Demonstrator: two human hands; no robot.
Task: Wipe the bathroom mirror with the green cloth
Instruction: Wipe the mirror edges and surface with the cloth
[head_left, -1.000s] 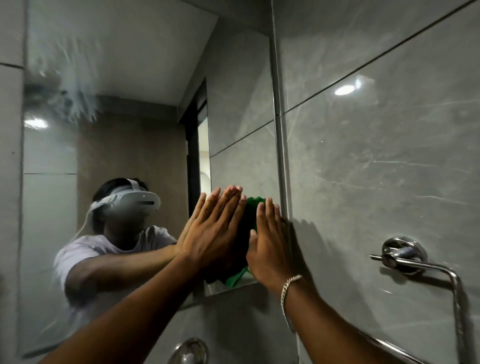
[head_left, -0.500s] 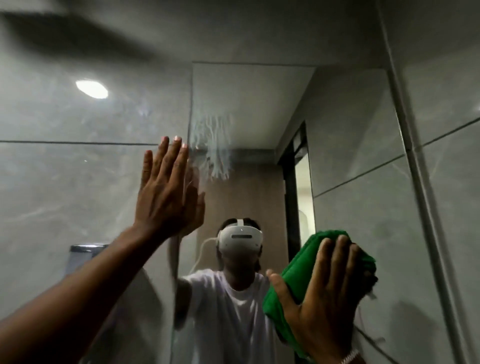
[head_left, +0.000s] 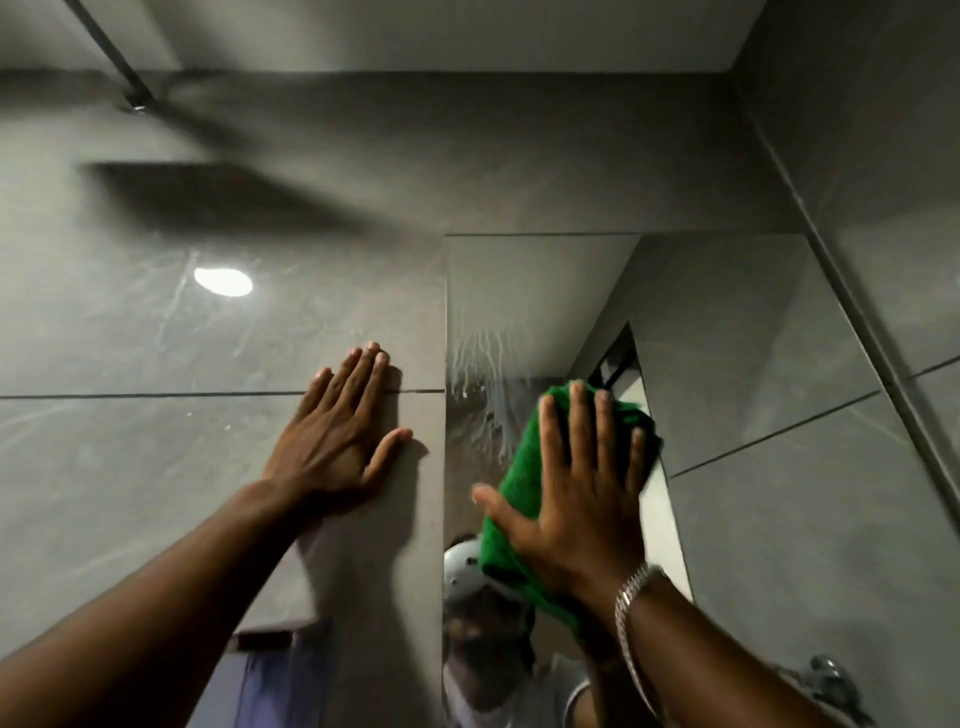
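Note:
The tall bathroom mirror (head_left: 727, 322) hangs on the grey tiled wall, right of centre, with wet streaks (head_left: 480, 374) near its upper left. My right hand (head_left: 576, 493) lies flat on the green cloth (head_left: 514, 499) and presses it against the glass in the mirror's left half. A silver bracelet circles that wrist. My left hand (head_left: 340, 431) rests flat and spread on the wall tile just left of the mirror's edge, holding nothing. The cloth hides part of my reflection.
Grey marble-look tiles (head_left: 156, 467) cover the walls, with a ceiling light reflected in them (head_left: 223, 282). A dark square shower head (head_left: 208, 192) juts out at upper left. A chrome fitting (head_left: 826, 670) sits at lower right, a small shelf (head_left: 275, 631) at bottom centre.
My view has tilted upward. The right hand has carried the cloth up the mirror toward the streaks. The left hand has settled flat on the tile beside the mirror's left edge.

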